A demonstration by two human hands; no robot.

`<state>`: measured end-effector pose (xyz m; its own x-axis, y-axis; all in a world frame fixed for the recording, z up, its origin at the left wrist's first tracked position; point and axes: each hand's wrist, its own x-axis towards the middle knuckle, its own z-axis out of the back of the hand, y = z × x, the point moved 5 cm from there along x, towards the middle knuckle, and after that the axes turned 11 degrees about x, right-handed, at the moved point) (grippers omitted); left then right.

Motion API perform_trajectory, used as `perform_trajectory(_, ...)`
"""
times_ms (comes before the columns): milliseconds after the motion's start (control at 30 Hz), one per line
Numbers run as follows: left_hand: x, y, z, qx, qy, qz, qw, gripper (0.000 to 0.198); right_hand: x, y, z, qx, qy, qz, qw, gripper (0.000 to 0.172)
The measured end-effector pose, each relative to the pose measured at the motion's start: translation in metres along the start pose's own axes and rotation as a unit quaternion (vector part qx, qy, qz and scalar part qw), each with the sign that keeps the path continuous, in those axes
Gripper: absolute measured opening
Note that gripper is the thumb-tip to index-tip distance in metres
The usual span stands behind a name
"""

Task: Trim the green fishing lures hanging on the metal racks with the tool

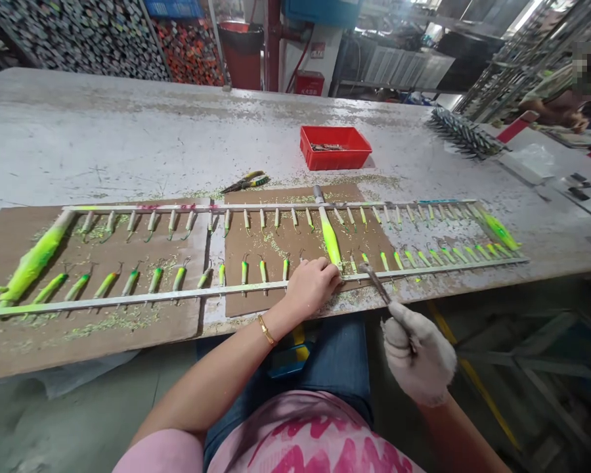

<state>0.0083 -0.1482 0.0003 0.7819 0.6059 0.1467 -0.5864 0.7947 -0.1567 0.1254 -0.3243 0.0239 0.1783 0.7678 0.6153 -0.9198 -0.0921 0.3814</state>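
Observation:
My left hand (311,286) lies bare on the lower metal rail (142,294), its fingertips beside a large neon-green fishing lure body (329,238). That lure lies across both rails, and its lower end meets my fingers. A white cotton glove covers my right hand (417,351), which grips a narrow metal hand tool (374,282). The tool's tip reaches the rail just right of my left hand. Many small green-tipped lure bodies hang in rows from the upper rail (276,206) and the lower rail. Another large green lure body (35,259) lies at the far left.
Brown cardboard sheets (276,223) under the rails carry green flecks on a paint-stained table (128,144). Behind them lie pliers (246,182) and a red plastic crate (335,148). A rack of lures (463,131) sits at the right, near a seated co-worker (556,98).

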Motion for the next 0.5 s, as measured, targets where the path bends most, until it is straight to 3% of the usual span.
perform_trajectory(133,-0.0004,-0.0003,-0.0017,-0.007,-0.008,-0.005,1.000,0.025,0.0063,0.0081,-0.0004,-0.052,0.004,0.040,0.998,0.030)
perform_trajectory(500,-0.0003,-0.0011,-0.0029,0.004,-0.026,-0.014,1.000,0.024,0.0099,0.0112,0.0021,-0.053,0.003,0.043,0.998,0.033)
